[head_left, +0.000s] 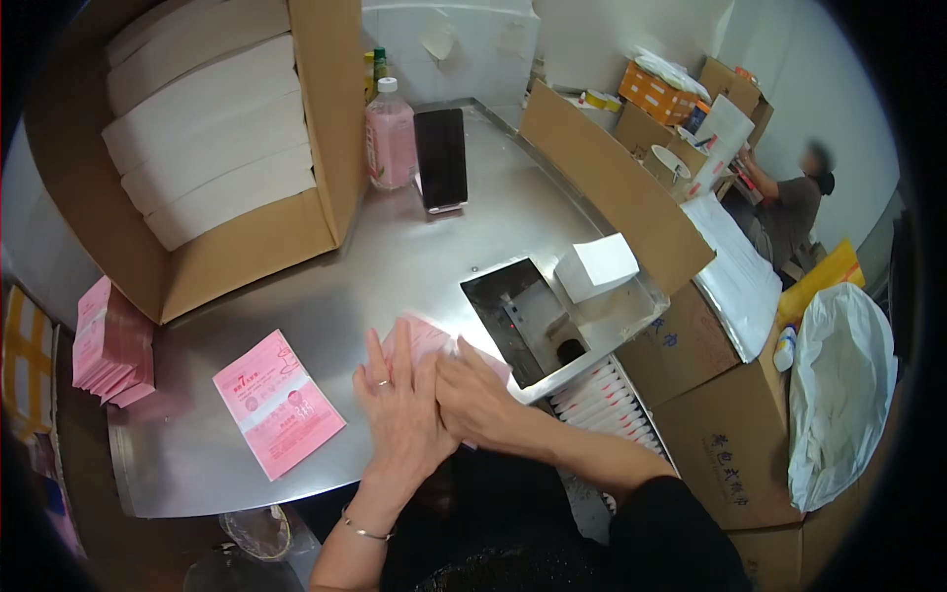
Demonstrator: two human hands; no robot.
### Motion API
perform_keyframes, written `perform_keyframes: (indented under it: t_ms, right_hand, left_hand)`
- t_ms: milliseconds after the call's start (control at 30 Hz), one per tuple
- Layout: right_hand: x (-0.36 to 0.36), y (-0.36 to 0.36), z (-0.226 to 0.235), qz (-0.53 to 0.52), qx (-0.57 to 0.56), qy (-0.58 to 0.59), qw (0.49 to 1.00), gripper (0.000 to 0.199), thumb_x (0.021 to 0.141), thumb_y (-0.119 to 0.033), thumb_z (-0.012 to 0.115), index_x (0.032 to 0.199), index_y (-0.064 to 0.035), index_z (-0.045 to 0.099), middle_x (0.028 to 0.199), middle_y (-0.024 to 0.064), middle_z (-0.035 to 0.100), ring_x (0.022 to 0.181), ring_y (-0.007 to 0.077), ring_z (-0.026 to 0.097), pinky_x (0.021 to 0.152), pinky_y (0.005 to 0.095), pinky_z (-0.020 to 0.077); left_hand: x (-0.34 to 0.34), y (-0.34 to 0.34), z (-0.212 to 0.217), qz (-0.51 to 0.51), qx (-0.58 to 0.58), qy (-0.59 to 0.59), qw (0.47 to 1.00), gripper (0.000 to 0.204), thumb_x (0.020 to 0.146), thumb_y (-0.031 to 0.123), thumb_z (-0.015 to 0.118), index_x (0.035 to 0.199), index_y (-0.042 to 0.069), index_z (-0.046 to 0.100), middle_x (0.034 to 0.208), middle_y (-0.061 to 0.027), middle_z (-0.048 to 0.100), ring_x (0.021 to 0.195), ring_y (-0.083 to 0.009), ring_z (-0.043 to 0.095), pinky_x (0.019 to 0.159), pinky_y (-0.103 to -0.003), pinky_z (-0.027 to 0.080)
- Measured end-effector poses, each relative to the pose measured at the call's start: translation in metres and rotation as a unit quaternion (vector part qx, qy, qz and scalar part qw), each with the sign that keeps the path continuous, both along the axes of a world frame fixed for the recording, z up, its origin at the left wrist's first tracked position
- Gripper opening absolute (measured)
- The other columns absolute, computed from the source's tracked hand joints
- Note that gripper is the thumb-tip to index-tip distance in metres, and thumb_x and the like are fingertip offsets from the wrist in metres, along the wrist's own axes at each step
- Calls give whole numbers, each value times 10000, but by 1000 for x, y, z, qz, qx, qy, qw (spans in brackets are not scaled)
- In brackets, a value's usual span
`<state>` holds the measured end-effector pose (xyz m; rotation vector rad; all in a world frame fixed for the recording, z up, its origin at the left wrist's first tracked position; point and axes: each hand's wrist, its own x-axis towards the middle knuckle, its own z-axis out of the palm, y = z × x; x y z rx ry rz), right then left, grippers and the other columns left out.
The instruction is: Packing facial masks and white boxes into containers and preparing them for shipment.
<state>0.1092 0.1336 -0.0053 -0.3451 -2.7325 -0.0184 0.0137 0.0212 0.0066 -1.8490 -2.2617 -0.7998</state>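
A pink printed paper packet (426, 335) lies on the steel table under both my hands. My left hand (402, 409) rests flat on it, fingers stretched out and apart, with a ring on one finger. Against its side, my right hand (483, 397) is closed, its curled fingers pressed down at the packet; whatever is inside them is hidden. To the left is a flat pile of pink printed packets (261, 434) with a white band across it. A taller stack of pink packets (99, 350) stands at the table's left edge.
A large cardboard box (247, 281) of white paper stacks stands at the far left. Beyond my hands are a phone on a stand (441, 158) and a pink bottle (391, 138). A rectangular opening (513, 321) and a white box (597, 268) lie right. A person (789, 212) sits far right.
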Motion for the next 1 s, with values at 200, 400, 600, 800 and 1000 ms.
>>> perform_keyframes:
  t_ms: [200, 400, 600, 800, 1000]
  right_hand:
    - [69, 88, 53, -262, 205, 185, 925, 166, 857, -124, 645, 980, -13, 644, 905, 144, 588, 878, 314, 578, 822, 494, 426]
    - [98, 141, 23, -352, 89, 99, 926, 189, 875, -147, 645, 1019, -29, 672, 942, 139, 597, 947, 314, 564, 837, 470, 425]
    - [104, 146, 16, -320, 76, 215, 920, 218, 870, -105, 640, 1062, -21, 700, 989, 139, 631, 998, 329, 581, 847, 459, 451]
    - [94, 142, 15, -298, 94, 228, 922, 206, 896, -136, 643, 1049, -13, 705, 1044, 127, 657, 996, 325, 606, 843, 457, 462]
    - [101, 149, 19, -316, 43, 205, 925, 171, 908, -150, 628, 955, -10, 713, 998, 117, 672, 985, 310, 611, 828, 452, 453]
  left_hand:
    - [-4, -18, -3, 54, -28, 53, 997, 562, 781, 368, 711, 1266, 93, 633, 1279, -166, 541, 1109, -371, 498, 845, -472, 375]
    - [0, -7, 7, 43, -35, 71, 996, 570, 785, 520, 736, 1116, 66, 643, 1153, -206, 532, 985, -326, 489, 815, -448, 370]
    - [5, -9, 3, 10, -62, 96, 993, 421, 843, 370, 691, 1119, 61, 615, 1148, -172, 544, 974, -309, 513, 792, -459, 399]
    - [6, -6, -9, -52, -2, 49, 997, 359, 825, 230, 664, 1128, 44, 618, 1130, -170, 559, 909, -306, 533, 709, -418, 433]
    - [6, -4, -9, -55, 36, 28, 997, 318, 810, 214, 685, 1052, 17, 624, 1074, -174, 563, 859, -299, 539, 684, -405, 440]
